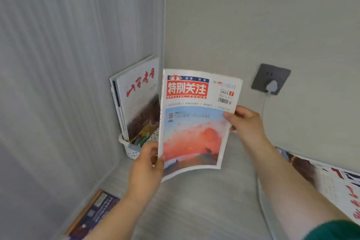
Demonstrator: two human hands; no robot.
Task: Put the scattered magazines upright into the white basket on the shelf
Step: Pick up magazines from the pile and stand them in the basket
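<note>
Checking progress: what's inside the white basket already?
Several magazines stand upright in the white basket. The held Special Focus magazine covers its right part, hiding anything there.

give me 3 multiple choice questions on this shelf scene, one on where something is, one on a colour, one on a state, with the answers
1. Where on the shelf does the white basket stand?
A. in the far left corner, left of the held magazine
B. in the middle of the shelf
C. at the shelf's front right

2. What colour is the title block on the held magazine?
A. green
B. red
C. yellow

3. How is the held magazine held?
A. flat on the shelf, untouched
B. by the right hand alone
C. upright, by both hands

Answers:
1 A, the basket sits tucked into the far left corner.
2 B, white letters stand on a red block.
3 C, the left hand grips its lower left edge and the right hand pinches its right edge.
</note>
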